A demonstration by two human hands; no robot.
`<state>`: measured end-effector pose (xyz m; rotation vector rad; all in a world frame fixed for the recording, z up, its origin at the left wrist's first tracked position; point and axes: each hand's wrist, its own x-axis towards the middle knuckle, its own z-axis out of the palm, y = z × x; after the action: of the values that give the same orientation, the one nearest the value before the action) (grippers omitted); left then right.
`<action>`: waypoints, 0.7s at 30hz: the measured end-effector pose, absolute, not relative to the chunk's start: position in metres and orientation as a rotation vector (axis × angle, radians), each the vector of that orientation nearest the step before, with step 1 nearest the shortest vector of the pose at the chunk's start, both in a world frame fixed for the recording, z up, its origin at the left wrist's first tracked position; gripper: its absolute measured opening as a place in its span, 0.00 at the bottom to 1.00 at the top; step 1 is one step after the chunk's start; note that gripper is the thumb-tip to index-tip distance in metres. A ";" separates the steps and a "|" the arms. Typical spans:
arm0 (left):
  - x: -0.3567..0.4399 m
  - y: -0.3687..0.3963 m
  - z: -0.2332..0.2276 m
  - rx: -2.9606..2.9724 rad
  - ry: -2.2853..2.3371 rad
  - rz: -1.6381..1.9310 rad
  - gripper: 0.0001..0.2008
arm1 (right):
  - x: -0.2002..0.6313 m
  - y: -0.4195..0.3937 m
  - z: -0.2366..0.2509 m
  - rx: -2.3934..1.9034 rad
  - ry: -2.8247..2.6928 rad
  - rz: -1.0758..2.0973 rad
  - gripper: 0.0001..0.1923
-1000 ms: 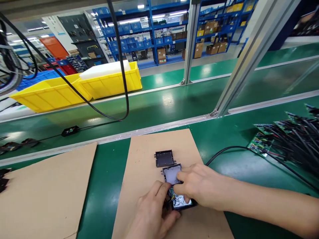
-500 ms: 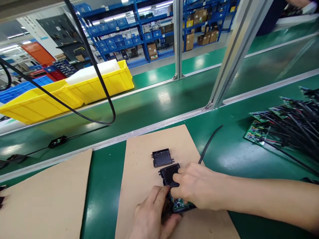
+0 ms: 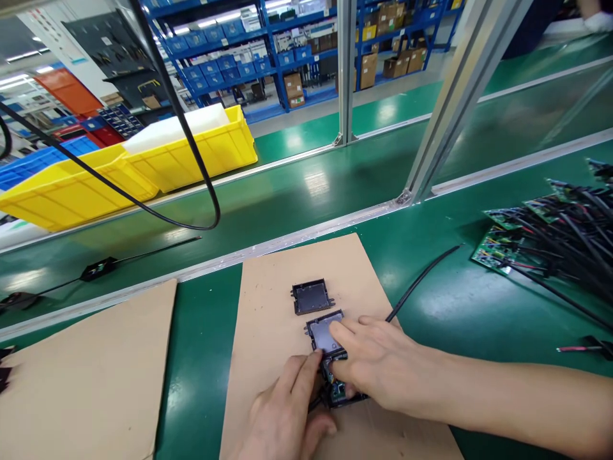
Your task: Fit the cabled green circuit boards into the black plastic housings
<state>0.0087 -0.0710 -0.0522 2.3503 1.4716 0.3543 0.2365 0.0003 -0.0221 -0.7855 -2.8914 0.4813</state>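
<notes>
The left hand [image 3: 282, 409] is easing its thumb [image 3: 322, 427] off the black case [image 3: 347, 403] on cardboard [image 3: 268, 319], seemingly leaving the right hand [image 3: 378, 364] steadying the circuit board [image 3: 338, 389] inside, though neither grip is showing clearly.

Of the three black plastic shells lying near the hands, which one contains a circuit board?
The nearest shell, partly under the right hand: a green circuit board shows inside it. The middle shell and the farthest shell show no board.

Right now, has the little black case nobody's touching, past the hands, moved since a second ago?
No. Against the cardboard, the black case sits in the same spot, near the edge by the metal rail; only the view shifted.
</notes>
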 end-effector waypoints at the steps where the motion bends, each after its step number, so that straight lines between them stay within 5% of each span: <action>1: 0.007 -0.072 -0.050 2.385 1.460 0.326 0.23 | 0.237 0.000 -0.022 -0.789 -2.891 0.496 0.08; 8: 0.016 -0.073 -0.038 2.690 1.496 0.470 0.10 | 0.238 -0.003 -0.026 -0.825 -2.827 0.527 0.11; 21: 0.011 -0.066 -0.041 2.763 1.328 0.573 0.10 | 0.239 0.002 -0.016 -0.847 -2.782 0.646 0.08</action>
<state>0.0115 -0.0657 -0.0408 2.7626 1.3282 0.5729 0.2388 0.0025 -0.0161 -0.8468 -2.7820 0.6459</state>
